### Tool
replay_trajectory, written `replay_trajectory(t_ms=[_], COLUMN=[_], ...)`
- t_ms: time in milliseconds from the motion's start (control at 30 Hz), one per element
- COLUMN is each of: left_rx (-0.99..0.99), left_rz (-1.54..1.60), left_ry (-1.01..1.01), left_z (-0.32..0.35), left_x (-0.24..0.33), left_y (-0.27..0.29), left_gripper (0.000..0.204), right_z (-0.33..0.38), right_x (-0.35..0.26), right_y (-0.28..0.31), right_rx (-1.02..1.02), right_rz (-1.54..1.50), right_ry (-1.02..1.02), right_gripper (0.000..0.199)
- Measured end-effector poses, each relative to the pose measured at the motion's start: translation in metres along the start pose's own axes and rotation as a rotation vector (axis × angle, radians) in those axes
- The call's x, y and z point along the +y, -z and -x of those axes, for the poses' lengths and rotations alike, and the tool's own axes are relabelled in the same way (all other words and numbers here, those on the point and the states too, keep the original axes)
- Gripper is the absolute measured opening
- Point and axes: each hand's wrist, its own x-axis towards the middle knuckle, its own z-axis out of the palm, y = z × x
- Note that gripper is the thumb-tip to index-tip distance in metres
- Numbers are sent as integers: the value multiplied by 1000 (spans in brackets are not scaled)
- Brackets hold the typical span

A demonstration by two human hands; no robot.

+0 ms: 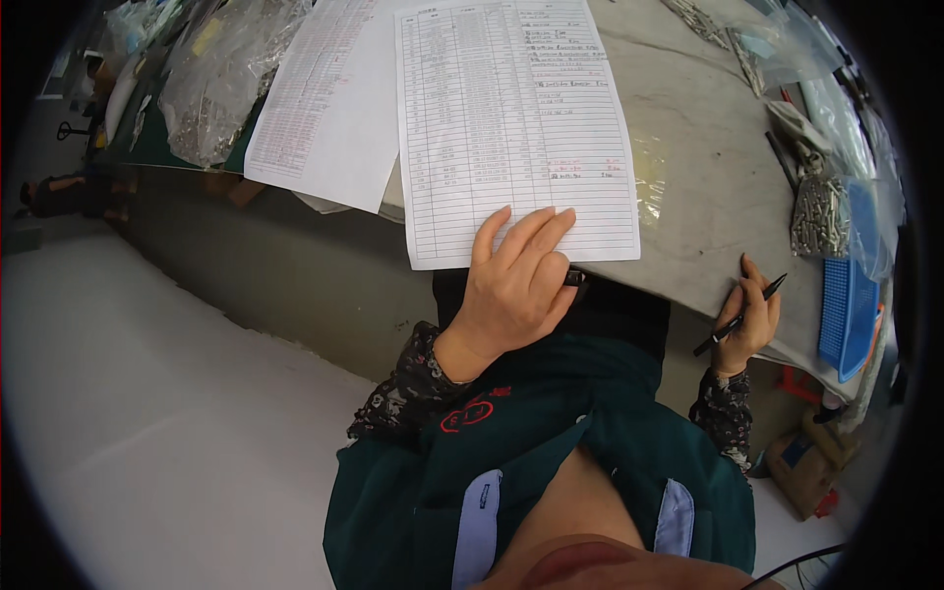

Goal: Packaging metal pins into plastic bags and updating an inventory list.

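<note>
A printed table sheet (511,118) with handwritten rows lies at the near edge of the table, its lower edge reaching past it. Three fingers of my left hand (516,280) are spread on the sheet's lower part. The thumb and bent index finger of that hand pinch a small black pen cap (575,279), mostly hidden. At the table's near right edge, my right hand (749,320) is closed around a black pen (728,326), which slants across the fingers. A second sheet (329,108) with red marks lies to the left, partly under the first.
A clear plastic bag (221,84) lies at the far left. On the right are a bag of metal parts (819,211) and a blue basket (848,315). More metal pieces (698,20) lie at the back. A brown bag (806,462) sits below the table.
</note>
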Motion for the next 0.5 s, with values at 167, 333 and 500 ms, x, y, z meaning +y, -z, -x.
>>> replay_trajectory(t_ms=[167,333,500], left_rx=[-85,-96,-68], left_rz=[93,111,126], left_ry=[-16,-11,-9], left_z=[8,6,10], left_x=[16,16,14], left_y=[-4,-11,-15], left_gripper=[31,31,31], right_z=[-3,0,-1], right_x=[-1,2,1], right_y=[-1,1,0], right_rx=[12,6,11], right_rz=[-8,-6,7], right_ry=[15,-1,6], right_gripper=[5,5,4])
